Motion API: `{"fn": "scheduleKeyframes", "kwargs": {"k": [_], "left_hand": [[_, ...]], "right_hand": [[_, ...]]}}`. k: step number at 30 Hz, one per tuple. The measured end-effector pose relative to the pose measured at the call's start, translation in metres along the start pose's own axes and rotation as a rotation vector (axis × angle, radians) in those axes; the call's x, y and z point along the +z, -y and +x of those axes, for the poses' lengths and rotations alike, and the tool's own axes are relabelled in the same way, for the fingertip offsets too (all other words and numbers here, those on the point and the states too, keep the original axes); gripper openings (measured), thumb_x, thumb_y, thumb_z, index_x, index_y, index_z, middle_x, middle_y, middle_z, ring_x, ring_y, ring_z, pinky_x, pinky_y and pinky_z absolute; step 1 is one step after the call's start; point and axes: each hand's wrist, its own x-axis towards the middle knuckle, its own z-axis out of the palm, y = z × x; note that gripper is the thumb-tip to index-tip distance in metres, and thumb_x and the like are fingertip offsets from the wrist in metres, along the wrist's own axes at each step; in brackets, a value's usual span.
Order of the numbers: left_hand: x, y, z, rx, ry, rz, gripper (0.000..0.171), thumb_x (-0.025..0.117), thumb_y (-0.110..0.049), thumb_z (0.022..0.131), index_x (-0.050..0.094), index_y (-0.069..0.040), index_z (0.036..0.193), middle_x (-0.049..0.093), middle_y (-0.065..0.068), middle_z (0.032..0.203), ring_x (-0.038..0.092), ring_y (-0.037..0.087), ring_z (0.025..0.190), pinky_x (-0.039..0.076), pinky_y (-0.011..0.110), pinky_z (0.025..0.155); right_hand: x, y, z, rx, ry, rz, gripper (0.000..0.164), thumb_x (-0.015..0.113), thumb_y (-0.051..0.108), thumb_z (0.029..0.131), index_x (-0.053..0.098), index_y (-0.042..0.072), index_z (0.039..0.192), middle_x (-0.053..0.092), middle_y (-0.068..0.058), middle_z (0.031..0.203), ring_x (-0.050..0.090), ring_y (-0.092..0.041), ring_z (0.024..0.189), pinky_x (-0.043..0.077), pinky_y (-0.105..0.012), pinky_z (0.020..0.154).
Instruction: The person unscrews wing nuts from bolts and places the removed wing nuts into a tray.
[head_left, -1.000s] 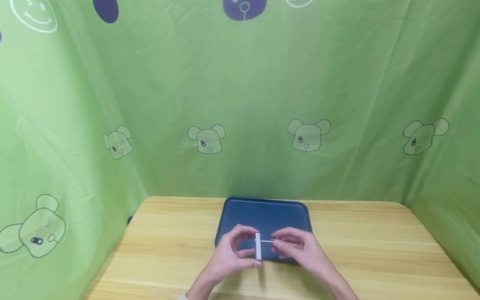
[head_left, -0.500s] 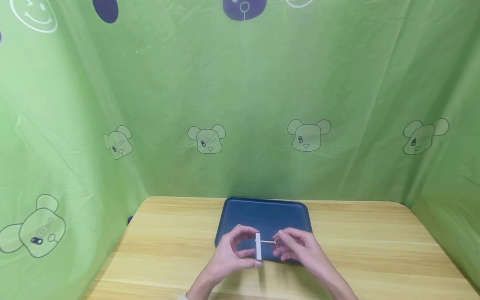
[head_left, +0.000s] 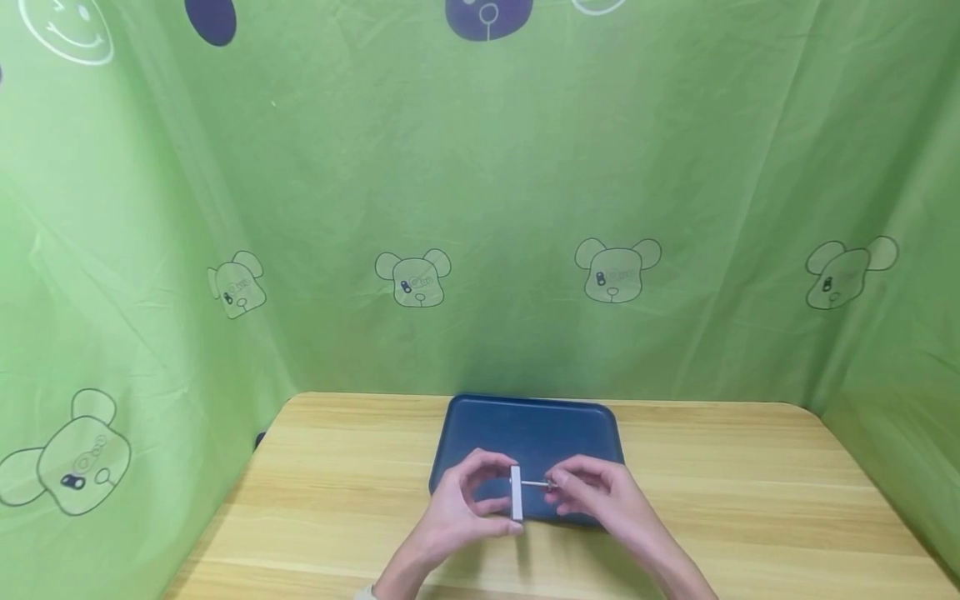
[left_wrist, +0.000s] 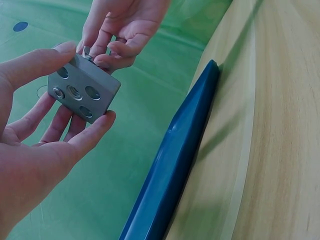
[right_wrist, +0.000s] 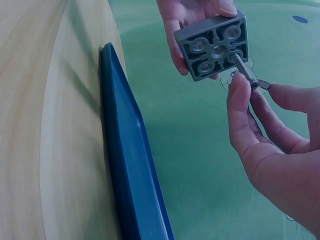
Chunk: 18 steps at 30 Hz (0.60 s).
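My left hand (head_left: 453, 508) holds a small grey metal block (head_left: 516, 493) by its edges, thumb at one edge and fingertips at the other. In the left wrist view the block's flat face (left_wrist: 82, 95) shows several round holes; its ribbed, recessed face appears in the right wrist view. A threaded bolt (right_wrist: 242, 66) runs through a corner hole and sticks out to the right. At its outer end is a wing nut (right_wrist: 261, 85), pinched between thumb and fingers of my right hand (head_left: 603, 492). Fingers partly hide the nut.
Beneath and behind the hands lies a blue tray (head_left: 532, 408) on a wood-grain table (head_left: 735, 483). A green curtain (head_left: 517, 342) with printed bear heads closes in the back and both sides.
The right thumb and fingers have shifted about the wing nut: half a second ago they were more spread, and now they pinch it again. My left hand and the block have stayed in place.
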Motion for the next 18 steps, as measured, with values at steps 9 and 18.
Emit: {"fn": "scheduleKeyframes", "kwargs": {"k": [9, 18], "left_hand": [[0.0007, 0.0005, 0.0004, -0.005, 0.007, -0.005, 0.07, 0.082, 0.016, 0.068, 0.054, 0.008, 0.132, 0.052, 0.023, 0.135, 0.053, 0.035, 0.128, 0.056, 0.051, 0.105], [0.0011, 0.0016, 0.0004, -0.003, 0.005, -0.009, 0.068, 0.082, 0.016, 0.068, 0.059, 0.0, 0.13, 0.05, 0.026, 0.136, 0.053, 0.036, 0.128, 0.056, 0.051, 0.104]], "right_hand": [[-0.0033, -0.0018, 0.0, -0.01, 0.014, 0.009, 0.031, 0.067, 0.008, 0.098, 0.063, -0.015, 0.118, 0.07, -0.027, 0.111, 0.075, -0.028, 0.094, 0.066, -0.044, 0.085], [-0.0032, -0.002, -0.001, -0.037, 0.043, 0.021, 0.031, 0.068, 0.002, 0.096, 0.061, -0.016, 0.12, 0.064, -0.035, 0.116, 0.074, -0.026, 0.096, 0.064, -0.046, 0.089]]}}
